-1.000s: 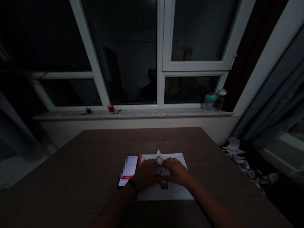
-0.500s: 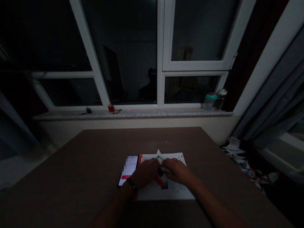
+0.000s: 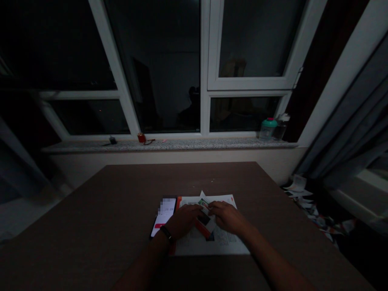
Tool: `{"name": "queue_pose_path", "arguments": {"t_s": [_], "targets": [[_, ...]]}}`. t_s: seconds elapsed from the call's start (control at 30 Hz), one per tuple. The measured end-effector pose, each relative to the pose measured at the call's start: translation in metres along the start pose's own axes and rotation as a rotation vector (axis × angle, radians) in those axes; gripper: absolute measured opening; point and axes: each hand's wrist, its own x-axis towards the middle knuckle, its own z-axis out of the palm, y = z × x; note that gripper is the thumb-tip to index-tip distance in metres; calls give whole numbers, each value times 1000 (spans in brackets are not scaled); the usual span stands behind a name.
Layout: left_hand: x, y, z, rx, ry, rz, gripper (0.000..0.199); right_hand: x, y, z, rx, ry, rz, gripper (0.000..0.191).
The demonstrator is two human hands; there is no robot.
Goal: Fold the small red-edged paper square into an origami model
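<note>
A small folded piece of printed paper (image 3: 204,230), with orange, dark and white patches, lies over a larger printed sheet (image 3: 212,249). My left hand (image 3: 185,219) grips its left side, fingers bent, a black band round the wrist. From the other side my right hand (image 3: 226,215) pinches its upper right edge between thumb and fingers. The fingertips of both hands come close together near the paper's pointed top. Parts of the folded paper are hidden under the fingers. Left of the sheet, a phone (image 3: 163,216) with a lit screen lies close to my left forearm.
A brown table (image 3: 121,194) carries all this, with tiny white scraps towards its far edge. On the stone windowsill (image 3: 182,144) stand a teal-lidded bottle (image 3: 268,129), a clear bottle (image 3: 281,126) and a small red object (image 3: 141,138). Loose papers (image 3: 306,206) are heaped at right.
My fingers have shifted slightly apart along the folded paper, so more of its middle and its green strip shows. The phone and printed sheet have stayed put.
</note>
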Motion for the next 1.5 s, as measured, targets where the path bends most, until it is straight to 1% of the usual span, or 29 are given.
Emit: {"name": "queue_pose_path", "arguments": {"t_s": [0.2,0.3,0.4,0.53,0.63,0.83,1.0,1.13,1.33,1.5], "targets": [[0,-3,3,7,10,11,38,1,-1,-3,3,41,-40,41],[0,-3,3,3,25,19,40,1,-2,-3,11,53,-49,39],[1,0,2,21,35,26,40,1,0,-2,26,42,-46,35],[1,2,2,39,27,20,35,0,2,-2,47,15,-43,29],[1,3,3,38,47,13,36,-1,2,-3,53,5,-31,34],[2,9,2,-14,86,5,55,-1,-3,-5,66,-20,7,48],[3,11,1,-26,90,-8,66,0,-1,-2,68,-25,23,52],[3,10,1,-36,83,-11,65,1,0,0,69,-30,36,53],[5,7,5,-36,92,-35,66,2,-2,-1,83,-38,46,49],[5,3,8,-54,106,-26,64,3,0,1,74,-38,54,47]]}}
